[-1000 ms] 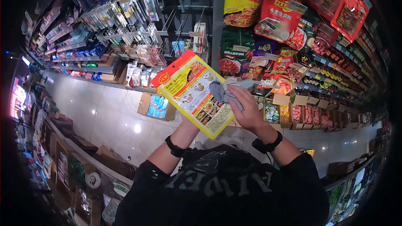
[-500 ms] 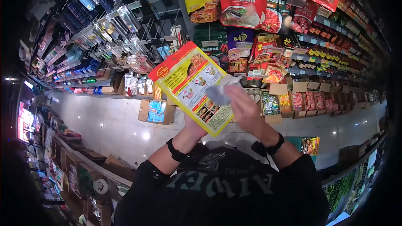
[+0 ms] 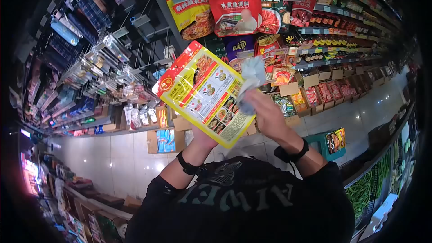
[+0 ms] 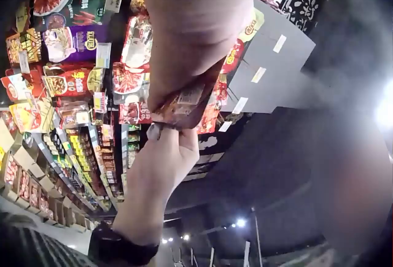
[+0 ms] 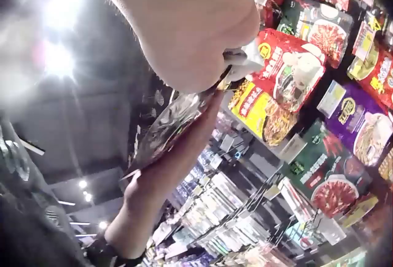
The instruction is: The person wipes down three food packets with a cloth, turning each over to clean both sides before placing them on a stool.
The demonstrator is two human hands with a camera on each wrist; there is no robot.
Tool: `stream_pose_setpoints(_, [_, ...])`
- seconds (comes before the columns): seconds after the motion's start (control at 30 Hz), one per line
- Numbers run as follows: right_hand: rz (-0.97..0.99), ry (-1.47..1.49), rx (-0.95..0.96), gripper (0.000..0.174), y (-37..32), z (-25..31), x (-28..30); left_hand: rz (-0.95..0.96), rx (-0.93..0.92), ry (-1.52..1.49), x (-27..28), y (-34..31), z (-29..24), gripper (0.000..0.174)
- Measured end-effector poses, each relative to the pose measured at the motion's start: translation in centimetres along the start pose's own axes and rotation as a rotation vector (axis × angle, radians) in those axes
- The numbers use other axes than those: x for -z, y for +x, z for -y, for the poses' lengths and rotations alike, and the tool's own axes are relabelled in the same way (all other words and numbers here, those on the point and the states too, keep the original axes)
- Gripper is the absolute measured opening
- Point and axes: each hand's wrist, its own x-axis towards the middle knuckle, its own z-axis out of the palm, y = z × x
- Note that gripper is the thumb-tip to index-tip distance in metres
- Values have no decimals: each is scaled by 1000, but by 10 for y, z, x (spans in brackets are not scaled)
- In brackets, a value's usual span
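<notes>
A flat yellow seasoning packet [image 3: 202,94] with a red top and printed pictures lies tilted in front of my chest in the head view. My left hand [image 3: 204,137] holds it from below, and most of its fingers are hidden behind it. In my right hand [image 3: 269,116] I pinch a grey-blue cloth [image 3: 253,73] at the packet's right edge. Part of the cloth sticks up past that edge. From the left wrist, the packet's dark underside [image 4: 187,104] shows between my two hands. The right wrist view shows its shiny silvery surface [image 5: 169,129] over my left forearm.
Hanging seasoning pouches [image 3: 234,11] fill the rack ahead. Hooks with small packaged goods [image 3: 112,58] stand to the left. Open cartons [image 3: 321,94] line the shelf foot at the right. A green stool [image 3: 321,146] bearing another packet [image 3: 335,140] stands on the tiled floor.
The head view has turned rightward. My right hand and the cloth have moved from over the packet's face to its right edge, and the cloth's upper part now stands out beyond it.
</notes>
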Motion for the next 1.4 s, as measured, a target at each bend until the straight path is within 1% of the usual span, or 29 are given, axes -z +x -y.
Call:
stream_pose_setpoints(0.1, [130, 70, 193, 39, 6, 41, -15, 21, 23, -145, 11, 4, -27, 81])
stream_pose_setpoints(0.13, [188, 66, 235, 39, 5, 56, -23, -118, -23, 146, 6, 6, -33, 81])
stream_pose_setpoints(0.17, [247, 62, 276, 38, 7, 63, -29, -100, -16, 129, 4, 7, -38, 81])
stream_pose_setpoints(0.23, [185, 37, 201, 36, 19, 55, -32, -63, 5, 99, 4, 11, -51, 79])
stream_pose_setpoints(0.27, [155, 25, 160, 36, 23, 49, -32, -121, -33, 150, 8, 11, -56, 78])
stream_pose_setpoints(0.37, [10, -158, -87, 35, 33, 26, -30, -51, 22, 117, 17, 5, -75, 77])
stream_pose_setpoints(0.4, [36, -152, -76, 39, 33, 22, -34, -32, 22, 72, 21, 5, -80, 77])
stream_pose_setpoints(0.5, [120, 3, 120, 44, 28, 47, -65, -43, 19, 72, 24, 9, -95, 76])
stream_pose_setpoints(0.53, [152, 19, 293, 45, 29, 55, -77, -60, 20, 80, 23, 9, -100, 76])
stream_pose_setpoints(0.63, [259, -14, 191, 45, 36, 79, -87, -71, 50, 18, 35, 5, -111, 76])
stream_pose_setpoints(0.67, [162, -83, 225, 41, 34, 77, -81, -54, 72, 30, 36, 5, -113, 75])
stream_pose_setpoints(0.7, [144, -136, 141, 39, 33, 72, -79, -37, 93, 43, 33, 4, -114, 75])
stream_pose_setpoints(0.77, [110, -249, -26, 37, 31, 60, -74, 71, 184, -186, 51, 3, -120, 74])
stream_pose_setpoints(0.8, [79, -277, -65, 36, 34, 56, -68, 197, 270, -196, 30, 4, -122, 73])
stream_pose_setpoints(0.87, [23, -326, -147, 34, 35, 52, -59, 65, 256, -200, 47, 4, -120, 72])
stream_pose_setpoints(0.93, [91, -339, -85, 35, 36, 69, -60, -114, 238, -153, 57, 3, -116, 68])
stream_pose_setpoints(0.97, [120, -342, -55, 36, 33, 79, -61, -122, 231, -189, 62, 0, -114, 66])
stream_pose_setpoints(1.0, [152, -211, 19, 37, 9, 69, -71, -124, 224, -221, 69, -1, -112, 65])
stream_pose_setpoints(1.03, [218, -216, 12, 37, 14, 83, -70, -123, 216, -251, 68, 2, -111, 64])
stream_pose_setpoints(1.07, [285, -217, 2, 37, 23, 103, -69, -265, 192, -18, 65, 4, -106, 62])
stream_pose_setpoints(1.13, [373, -251, -18, 37, 24, 112, -64, -263, 248, -79, 67, 4, -97, 62])
stream_pose_setpoints(1.17, [342, -298, -41, 41, 13, 102, -57, -261, 274, -105, 69, 3, -93, 62])
stream_pose_setpoints(1.2, [308, -344, -65, 45, -3, 86, -47, -165, 303, -267, 96, 2, -87, 64])
stream_pose_setpoints(1.23, [274, -390, -89, 48, -9, 77, -40, -176, 312, -217, 90, 0, -81, 65])
stream_pose_setpoints(1.27, [140, -382, -208, 46, -10, 71, -33, -183, 318, -164, 81, -2, -74, 66])
stream_pose_setpoints(1.3, [74, -363, -249, 44, -14, 66, -25, -188, 320, -109, 72, -3, -67, 67])
stream_pose_setpoints(1.33, [8, -341, -286, 43, -22, 59, -14, -180, 378, -174, 67, -3, -59, 69])
stream_pose_setpoints(1.37, [-60, -318, -322, 42, -27, 53, -2, -174, 380, -163, 60, -3, -51, 68])
stream_pose_setpoints(1.4, [-136, -254, -419, 39, -35, 56, 6, -166, 385, -148, 54, -3, -41, 68])
